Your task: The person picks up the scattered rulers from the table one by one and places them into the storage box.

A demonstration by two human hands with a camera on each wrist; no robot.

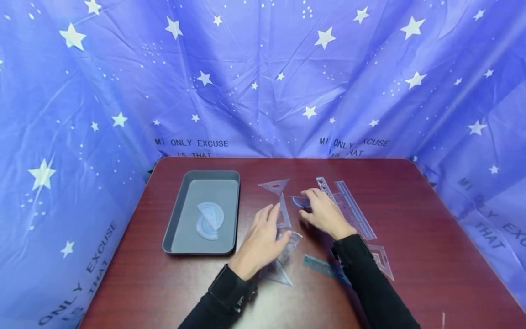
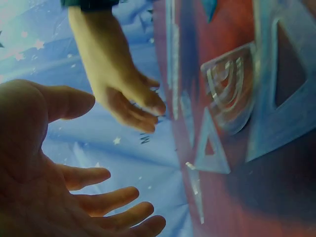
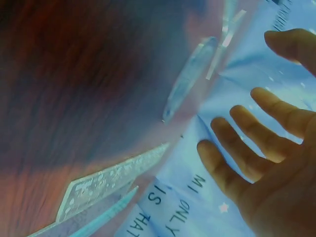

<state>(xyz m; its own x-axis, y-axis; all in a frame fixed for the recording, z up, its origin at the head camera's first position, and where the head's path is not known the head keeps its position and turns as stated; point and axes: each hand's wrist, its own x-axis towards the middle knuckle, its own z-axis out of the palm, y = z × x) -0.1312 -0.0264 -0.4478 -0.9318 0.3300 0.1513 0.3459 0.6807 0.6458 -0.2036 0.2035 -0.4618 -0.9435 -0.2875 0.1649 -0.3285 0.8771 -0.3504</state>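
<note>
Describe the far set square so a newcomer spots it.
Find the gray tray; go right, to just beyond the left hand. The small clear set square lies there. It is the triangle farthest from the person, with a rounded central hole.

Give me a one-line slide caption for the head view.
Left hand and right hand over a table with rulers and set squares, two protractors overlapping in the gray tray.

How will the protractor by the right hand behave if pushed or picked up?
The protractor is probably light, since it looks thin and clear. Lying flat on the table, it will likely slide rather than roll or tip if the right hand pushes it. Its low edge may be hard to get under.
</note>
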